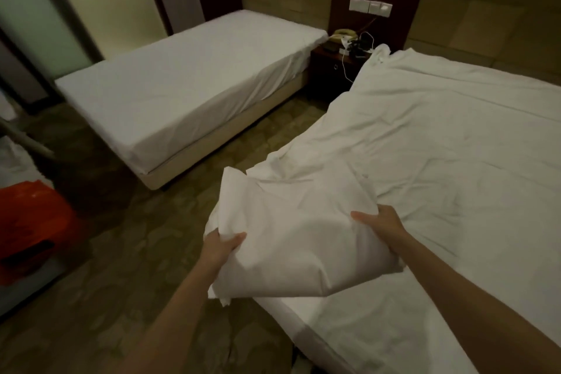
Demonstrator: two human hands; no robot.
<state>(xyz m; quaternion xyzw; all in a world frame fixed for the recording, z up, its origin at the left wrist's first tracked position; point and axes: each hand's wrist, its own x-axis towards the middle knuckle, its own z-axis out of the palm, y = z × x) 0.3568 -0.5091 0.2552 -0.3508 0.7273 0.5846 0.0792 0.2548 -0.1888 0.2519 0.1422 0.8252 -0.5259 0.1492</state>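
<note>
While above bed, filled pillowcase in left hand and right hand.

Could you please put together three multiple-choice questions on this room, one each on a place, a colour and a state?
1. Where does the telephone stand?
A. on the nightstand between the beds
B. on the floor
C. on a pillow

2. What colour is the sheet on the far bed?
A. red
B. white
C. blue

3. How is the pillow held?
A. lying untouched
B. by one hand only
C. by both hands

Answers:
1 A, it sits on the dark nightstand below the wall switches.
2 B, the smooth sheet is white.
3 C, the left hand and right hand each grip a side of it, over the corner of the near bed.
</note>
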